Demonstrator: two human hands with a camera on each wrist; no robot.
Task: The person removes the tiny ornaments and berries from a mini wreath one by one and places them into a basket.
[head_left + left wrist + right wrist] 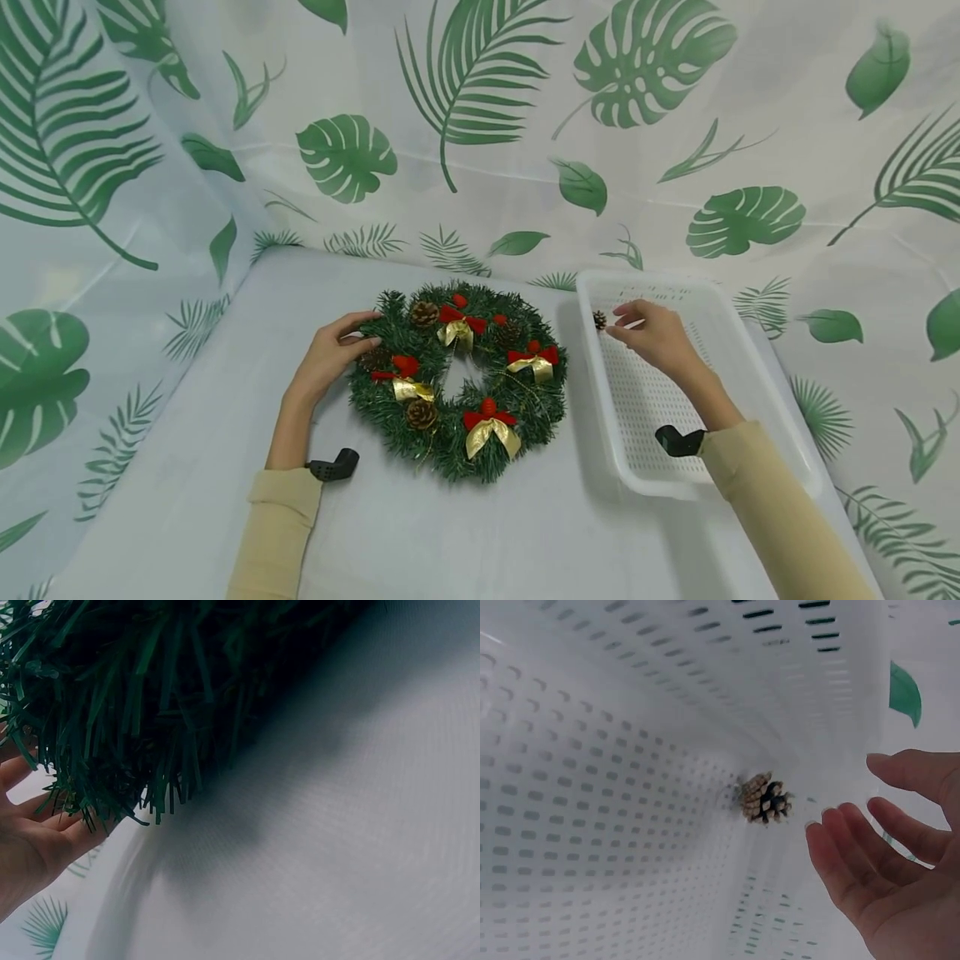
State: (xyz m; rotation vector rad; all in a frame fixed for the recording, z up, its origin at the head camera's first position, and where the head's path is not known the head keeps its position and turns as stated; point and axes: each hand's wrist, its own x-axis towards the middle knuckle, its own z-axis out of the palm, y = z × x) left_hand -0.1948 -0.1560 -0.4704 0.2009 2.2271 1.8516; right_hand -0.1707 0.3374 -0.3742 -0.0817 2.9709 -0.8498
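while the left hand (pixel 330 354) rests with straight fingers on the wreath (pixel 459 379) at its 9 o'clock edge, the right hand (pixel 651 335) hovers over the white basket (pixel 757 392); left wrist: needles brush the fingers (pixel 45 832); right wrist: the pine cone (pixel 765 799) lies loose on the basket floor, at 10 o'clock of the relaxed, empty hand; dropping off looks done, so next likely another cone to pluck.

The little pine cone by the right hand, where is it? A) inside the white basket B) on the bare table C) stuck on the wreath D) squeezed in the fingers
A: the pine cone lies in a corner of the white basket, and the right hand is open beside it without touching it.
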